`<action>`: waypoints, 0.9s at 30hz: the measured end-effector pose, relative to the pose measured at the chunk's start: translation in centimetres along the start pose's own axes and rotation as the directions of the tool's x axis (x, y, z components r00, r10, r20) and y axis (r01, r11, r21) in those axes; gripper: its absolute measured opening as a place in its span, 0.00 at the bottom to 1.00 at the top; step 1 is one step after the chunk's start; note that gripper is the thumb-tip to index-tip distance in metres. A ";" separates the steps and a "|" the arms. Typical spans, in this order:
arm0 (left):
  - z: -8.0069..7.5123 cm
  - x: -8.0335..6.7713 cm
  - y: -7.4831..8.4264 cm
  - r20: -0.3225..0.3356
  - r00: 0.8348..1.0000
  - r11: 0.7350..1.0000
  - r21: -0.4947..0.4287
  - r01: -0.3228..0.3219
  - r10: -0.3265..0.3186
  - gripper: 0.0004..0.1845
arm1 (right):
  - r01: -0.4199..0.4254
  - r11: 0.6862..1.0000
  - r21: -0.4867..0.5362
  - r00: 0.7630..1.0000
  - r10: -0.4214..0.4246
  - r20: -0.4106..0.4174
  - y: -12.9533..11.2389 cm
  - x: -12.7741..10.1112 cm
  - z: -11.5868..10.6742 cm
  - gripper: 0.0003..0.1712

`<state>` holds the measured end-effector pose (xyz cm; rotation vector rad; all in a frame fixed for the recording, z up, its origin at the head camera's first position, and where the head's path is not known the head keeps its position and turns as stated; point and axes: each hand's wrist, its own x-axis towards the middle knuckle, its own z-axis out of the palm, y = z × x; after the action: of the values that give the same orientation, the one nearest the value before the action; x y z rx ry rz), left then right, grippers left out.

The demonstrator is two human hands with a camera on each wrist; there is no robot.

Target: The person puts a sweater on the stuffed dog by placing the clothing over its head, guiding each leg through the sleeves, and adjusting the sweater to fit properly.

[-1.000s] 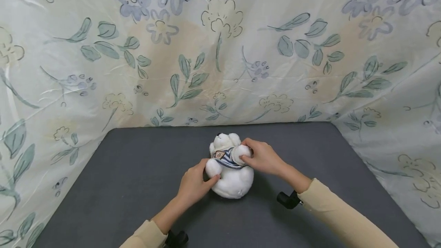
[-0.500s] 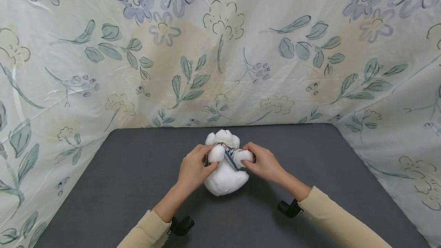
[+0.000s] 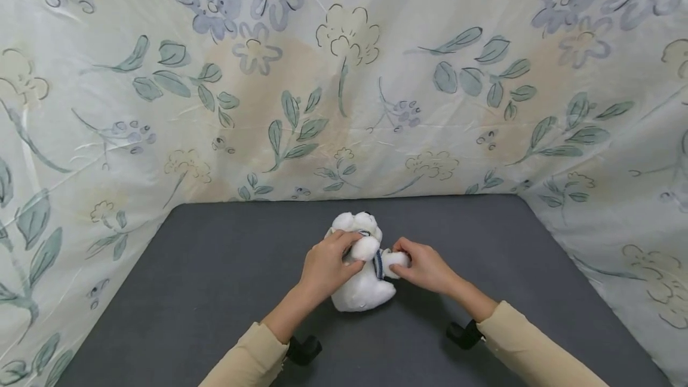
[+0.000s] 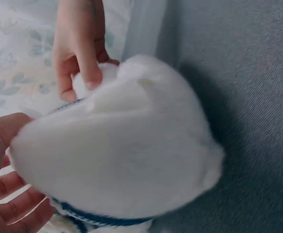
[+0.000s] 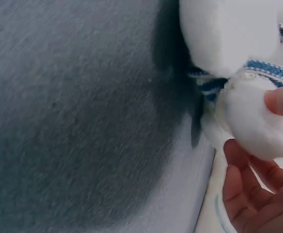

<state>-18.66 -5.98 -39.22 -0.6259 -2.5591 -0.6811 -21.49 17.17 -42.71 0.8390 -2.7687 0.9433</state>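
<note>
From the head view there's just one white plush bear on the dark grey tabletop, roughly mid-table; its long axis runs near-to-far with the head toward the floral cloth at the back, and the left hand pinches one paw while the right hand pinches the other. Left wrist view is mostly the bear's fluffy body with a blue stripe along the bottom, plus fingertips of the other hand curled onto a paw. Right wrist view shows the blue-striped top and one paw squeezed between thumb and fingers.
</note>
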 end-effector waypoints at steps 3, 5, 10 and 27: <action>0.4 -0.1 0.3 -0.009 1.000 1.000 0.002 0.005 -0.005 0.20 | 0.004 1.000 -0.019 0.999 -0.003 0.044 0.2 -0.2 -0.2 0.10; 0.5 -0.2 0.5 -0.021 1.000 1.000 0.011 0.002 -0.002 0.20 | 0.020 0.999 -0.038 0.998 -0.018 0.056 0.1 -0.3 -0.3 0.11; 0.7 -0.3 0.8 -0.032 0.999 1.000 0.022 -0.009 0.010 0.20 | 0.096 0.994 -0.047 0.995 -0.096 0.004 -0.9 0.1 -0.8 0.17; 0.5 -0.8 0.5 -0.019 0.998 0.998 -0.007 -0.058 0.058 0.22 | 0.259 0.965 0.032 0.964 -0.257 -0.069 -3.4 1.1 -1.3 0.16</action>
<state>-17.85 -5.57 -39.81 -0.6907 -2.5120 -0.6741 -20.70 15.20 -39.55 1.1216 -2.5136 0.9619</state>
